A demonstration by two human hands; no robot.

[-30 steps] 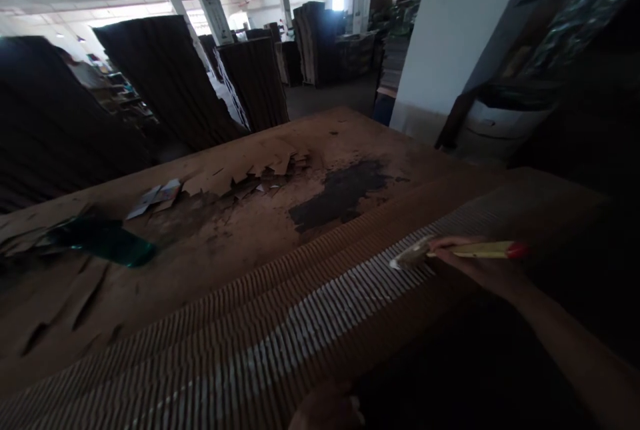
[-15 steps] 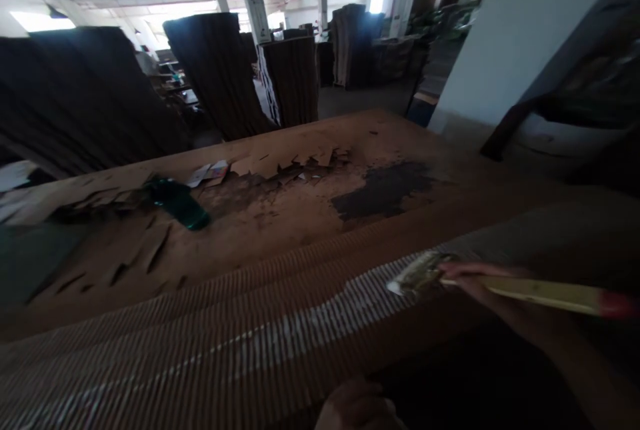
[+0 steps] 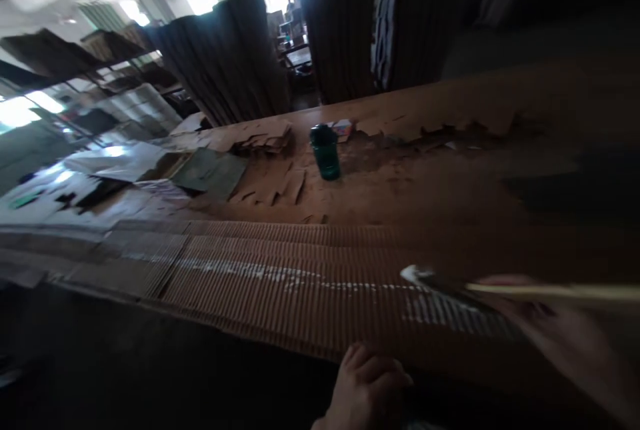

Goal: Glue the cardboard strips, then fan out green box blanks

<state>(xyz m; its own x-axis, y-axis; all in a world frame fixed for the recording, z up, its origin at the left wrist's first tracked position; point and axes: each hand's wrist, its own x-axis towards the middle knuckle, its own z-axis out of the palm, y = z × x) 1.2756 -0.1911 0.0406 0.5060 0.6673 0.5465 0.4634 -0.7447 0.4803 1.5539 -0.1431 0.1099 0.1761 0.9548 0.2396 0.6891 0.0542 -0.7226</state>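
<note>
My right hand [image 3: 535, 313], at the right of the head view, is closed around the pale handle of a brush [image 3: 550, 291]. White paste coats the brush's tip, which is at the ribbed brown corrugated cardboard [image 3: 290, 323]. A broken white line of paste runs leftward along the ribs, and more white streaks lie under the bristles. My left hand [image 3: 365, 383] is at the bottom middle with its fingers curled, by the cardboard's near edge. What it grips, if anything, is hidden. The right hand and brush are blurred and dark.
Behind the cardboard, a green plastic bottle [image 3: 326, 152] stands on the brown table [image 3: 370, 197]. Torn cardboard scraps [image 3: 270, 133] and a grey-green sheet [image 3: 210, 170] lie to its left. Tall dark stacks [image 3: 230, 57] rise beyond the table.
The view has swung left, so the bottle and cardboard appear farther right. The brush has moved left along the cardboard, and the white line is now in fuller view. More of my left hand shows.
</note>
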